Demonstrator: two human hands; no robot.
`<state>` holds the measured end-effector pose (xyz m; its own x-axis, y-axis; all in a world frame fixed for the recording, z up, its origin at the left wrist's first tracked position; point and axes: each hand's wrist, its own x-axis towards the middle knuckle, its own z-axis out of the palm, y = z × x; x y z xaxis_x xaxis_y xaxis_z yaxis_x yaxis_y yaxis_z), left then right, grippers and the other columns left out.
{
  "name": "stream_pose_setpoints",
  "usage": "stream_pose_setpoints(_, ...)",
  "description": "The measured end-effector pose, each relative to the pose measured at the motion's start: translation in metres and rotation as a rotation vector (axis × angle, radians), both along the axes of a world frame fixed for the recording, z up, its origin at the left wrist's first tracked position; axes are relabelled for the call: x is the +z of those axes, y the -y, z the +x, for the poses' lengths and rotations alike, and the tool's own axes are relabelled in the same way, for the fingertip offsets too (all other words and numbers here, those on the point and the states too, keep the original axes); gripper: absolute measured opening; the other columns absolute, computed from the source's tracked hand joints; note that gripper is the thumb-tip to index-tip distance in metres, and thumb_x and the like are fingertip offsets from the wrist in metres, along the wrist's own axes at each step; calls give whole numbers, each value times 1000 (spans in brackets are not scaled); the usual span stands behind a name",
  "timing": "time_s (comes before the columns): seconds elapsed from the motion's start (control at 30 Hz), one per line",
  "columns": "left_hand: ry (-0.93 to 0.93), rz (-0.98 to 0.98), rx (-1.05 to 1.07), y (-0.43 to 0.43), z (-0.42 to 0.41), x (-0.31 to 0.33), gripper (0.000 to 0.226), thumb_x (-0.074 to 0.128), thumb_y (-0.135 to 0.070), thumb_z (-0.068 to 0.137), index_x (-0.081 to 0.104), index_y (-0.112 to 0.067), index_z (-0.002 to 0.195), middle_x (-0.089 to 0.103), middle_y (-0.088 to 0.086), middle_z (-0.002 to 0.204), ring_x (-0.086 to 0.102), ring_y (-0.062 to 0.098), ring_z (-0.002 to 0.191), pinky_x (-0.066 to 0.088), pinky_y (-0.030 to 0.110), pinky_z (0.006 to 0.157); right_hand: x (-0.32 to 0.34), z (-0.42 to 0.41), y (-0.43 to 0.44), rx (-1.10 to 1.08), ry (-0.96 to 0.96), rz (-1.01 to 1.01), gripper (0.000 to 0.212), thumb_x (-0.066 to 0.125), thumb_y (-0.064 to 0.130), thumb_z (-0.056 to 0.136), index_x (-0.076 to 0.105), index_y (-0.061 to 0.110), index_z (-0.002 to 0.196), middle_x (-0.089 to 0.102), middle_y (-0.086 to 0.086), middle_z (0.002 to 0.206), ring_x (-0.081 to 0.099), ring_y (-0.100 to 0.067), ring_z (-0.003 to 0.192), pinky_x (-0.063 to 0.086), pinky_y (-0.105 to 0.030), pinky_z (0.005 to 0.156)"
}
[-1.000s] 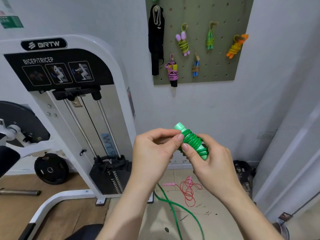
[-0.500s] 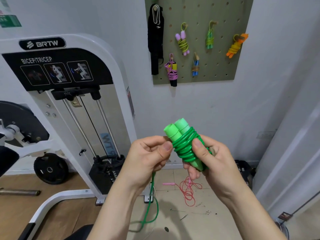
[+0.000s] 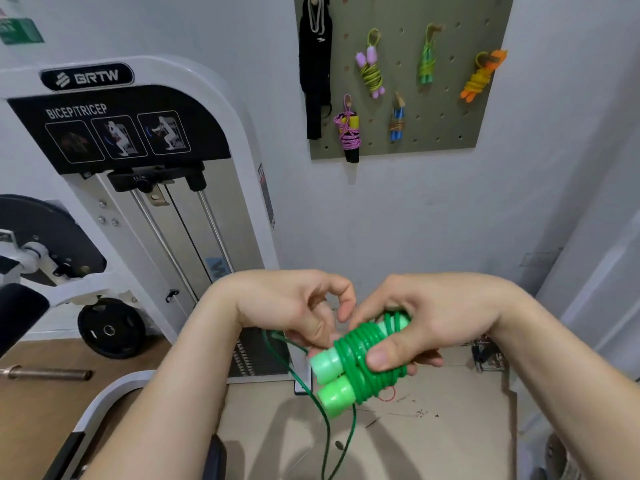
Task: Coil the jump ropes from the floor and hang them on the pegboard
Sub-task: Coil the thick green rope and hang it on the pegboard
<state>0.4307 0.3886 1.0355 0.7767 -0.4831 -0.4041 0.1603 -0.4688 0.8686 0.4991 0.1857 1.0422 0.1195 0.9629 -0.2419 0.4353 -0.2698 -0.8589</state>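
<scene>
A green jump rope (image 3: pixel 360 362) lies across my hands, its cord wound in several turns around its two light-green handles, which point down and left. My right hand (image 3: pixel 426 317) grips the wound bundle, thumb pressed on the coils. My left hand (image 3: pixel 298 306) pinches the loose green cord beside the bundle; the free end hangs in a loop toward the floor. The olive pegboard (image 3: pixel 446 105) on the wall above carries several coiled ropes. A bit of the red rope (image 3: pixel 387 396) on the floor shows below the bundle.
A white BRTW bicep/tricep machine (image 3: pixel 145 140) with a weight stack fills the left. A black weight plate (image 3: pixel 110 329) leans by the wall and a bar (image 3: pixel 45 374) lies on the wooden floor. A black strap (image 3: pixel 315 67) hangs at the pegboard's left edge.
The view tilted down and both hands dropped lower. The bundle turned over, so its handles now point down-left instead of up. The cord has more turns on it and the hanging loop is shorter.
</scene>
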Motion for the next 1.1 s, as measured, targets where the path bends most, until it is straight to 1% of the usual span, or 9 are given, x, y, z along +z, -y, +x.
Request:
stream_pose_setpoints(0.07,106,360,18,12,7,7,19,57,-1,84,49,-11,98,64,10,72,49,16,55,40,26,52,6,-8,-12,-26,376,-166,32,71,38,87,67,10,100,61,11,61,53,-3,50,43,-15,46)
stream_pose_setpoints(0.17,383,908,20,35,16,12,23,52,-10,83,57,-13,105,66,5,91,61,22,81,50,31,68,3,-18,-28,-92,754,-332,44,67,58,81,63,18,98,68,4,76,62,-15,69,53,-32,66)
stream_pose_setpoints(0.3,443,1073,101,50,22,1,24,51,-14,85,56,-13,109,64,10,107,59,30,99,40,30,69,-10,-18,-36,-197,836,-398,51,65,62,79,61,17,104,66,-2,94,58,-23,79,48,-31,68)
stream_pose_setpoints(0.4,501,1021,189,48,27,3,28,52,-13,85,56,-15,113,60,7,99,56,29,104,38,29,71,-27,-15,-39,-246,794,-431,54,66,63,78,58,17,106,66,-3,93,57,-22,79,46,-31,67)
stream_pose_setpoints(0.53,581,918,324,49,29,1,32,57,-11,82,57,-21,113,47,-2,81,56,25,102,35,26,71,-54,-2,-42,-475,588,-379,51,73,60,72,59,14,88,62,-1,68,57,-19,61,42,-30,56)
stream_pose_setpoints(0.7,826,1014,377,72,22,-18,28,53,-9,78,59,-16,105,66,11,94,61,35,93,45,34,67,-79,17,-42,-689,501,-224,8,59,19,69,55,13,66,66,-2,59,62,-23,54,43,-27,46)
stream_pose_setpoints(0.83,1025,983,341,82,21,-29,15,53,-12,81,57,-19,94,67,10,87,61,36,83,31,34,57,-90,24,-38,-970,541,-126,18,47,2,72,47,17,62,65,-9,72,56,-26,63,33,-27,47)
stream_pose_setpoints(0.97,1000,463,682,77,15,-46,18,58,-23,88,74,-25,96,75,-2,84,66,16,80,50,30,71,-95,17,-31,-1282,-13,339,20,54,0,80,63,13,68,61,-6,56,51,-15,40,40,-25,44)
stream_pose_setpoints(1.1,708,-2,973,64,18,-52,18,75,-11,80,76,-29,77,74,-10,73,69,4,74,54,25,77,-89,8,-23,-1246,-186,522,10,65,11,90,67,10,79,58,-11,57,46,-13,36,35,-19,38)
